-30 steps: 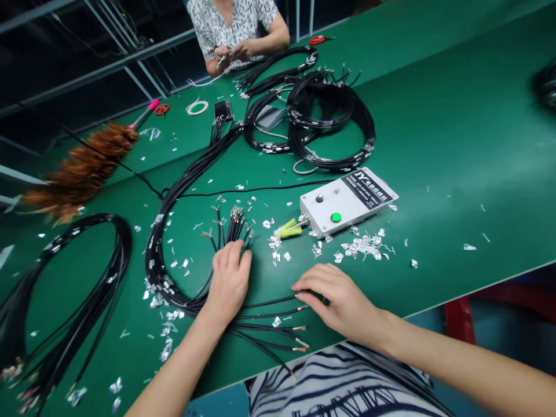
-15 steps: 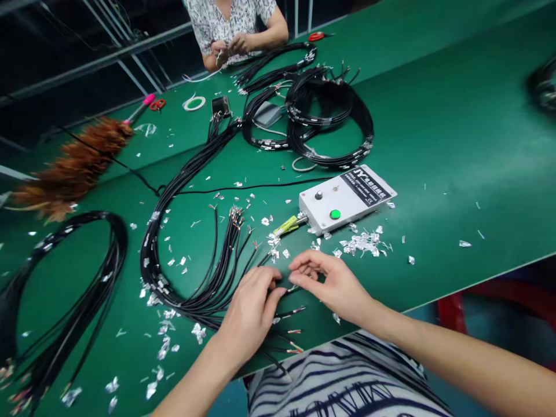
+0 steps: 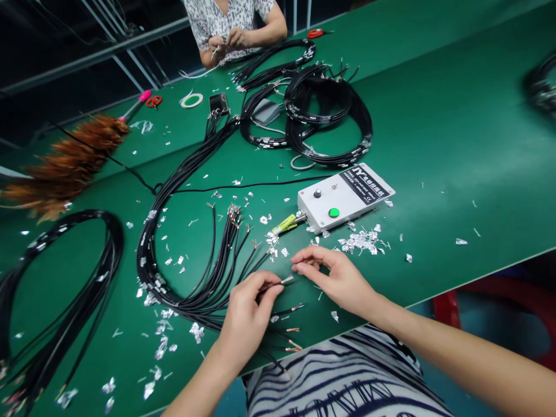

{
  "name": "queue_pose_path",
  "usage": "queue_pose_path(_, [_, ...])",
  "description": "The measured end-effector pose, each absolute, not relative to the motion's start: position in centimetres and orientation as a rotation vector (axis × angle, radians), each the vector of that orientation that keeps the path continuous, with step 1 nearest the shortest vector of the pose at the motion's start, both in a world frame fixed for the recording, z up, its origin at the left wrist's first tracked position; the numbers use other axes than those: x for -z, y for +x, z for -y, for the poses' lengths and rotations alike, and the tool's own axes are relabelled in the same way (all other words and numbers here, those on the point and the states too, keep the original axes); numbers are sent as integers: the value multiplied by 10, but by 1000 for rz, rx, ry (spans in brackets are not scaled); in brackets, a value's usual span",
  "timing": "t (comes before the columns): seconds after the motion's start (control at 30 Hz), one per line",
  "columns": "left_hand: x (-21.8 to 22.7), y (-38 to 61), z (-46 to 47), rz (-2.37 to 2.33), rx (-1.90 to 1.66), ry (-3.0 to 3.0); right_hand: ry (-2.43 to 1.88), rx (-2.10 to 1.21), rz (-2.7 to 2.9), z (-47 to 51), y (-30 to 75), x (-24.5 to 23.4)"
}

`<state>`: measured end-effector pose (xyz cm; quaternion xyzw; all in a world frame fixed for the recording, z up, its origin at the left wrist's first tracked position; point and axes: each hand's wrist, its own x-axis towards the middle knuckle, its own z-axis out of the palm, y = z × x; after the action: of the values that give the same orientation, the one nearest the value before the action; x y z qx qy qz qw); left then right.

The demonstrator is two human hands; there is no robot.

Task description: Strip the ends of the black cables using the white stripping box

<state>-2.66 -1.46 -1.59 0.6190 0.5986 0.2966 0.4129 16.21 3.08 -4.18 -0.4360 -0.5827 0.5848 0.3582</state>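
Observation:
My left hand (image 3: 252, 307) pinches one black cable near its end. The cable's stripped tip (image 3: 287, 280), pale and silvery, sticks out past the thumb and forefinger. Just to the right of that tip is my right hand (image 3: 332, 278), its thumb and forefinger pressed together; anything between them is too small to make out. The cable belongs to a bundle of black cables (image 3: 217, 272) fanned out on the green table, several with bare coppery ends. Below my left hand, more cable ends (image 3: 295, 330) with stripped tips poke out.
A white control box (image 3: 345, 197) with a green button and a yellow clip (image 3: 284, 225) stands ahead. Foil scraps (image 3: 362, 240) are scattered around. Coiled cables (image 3: 330, 156) lie beyond, another coil (image 3: 117, 243) at left, and a feather duster (image 3: 78, 156). A co-worker's hands (image 3: 228, 40) work opposite.
My right hand has drawn slightly apart from my left, and the cable's pale tip now shows between them. The whole view has shifted a little.

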Motion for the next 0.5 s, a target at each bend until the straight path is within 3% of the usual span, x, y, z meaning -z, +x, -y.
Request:
queue_pose_path(0.17, [10, -26, 16, -1537, -888, 1255, -1075, -1550, 1492, -30, 156, 38])
queue_pose_path(0.5, [8, -23, 17, -1527, -921, 1241, -1000, -1500, 1434, -31, 145, 30])
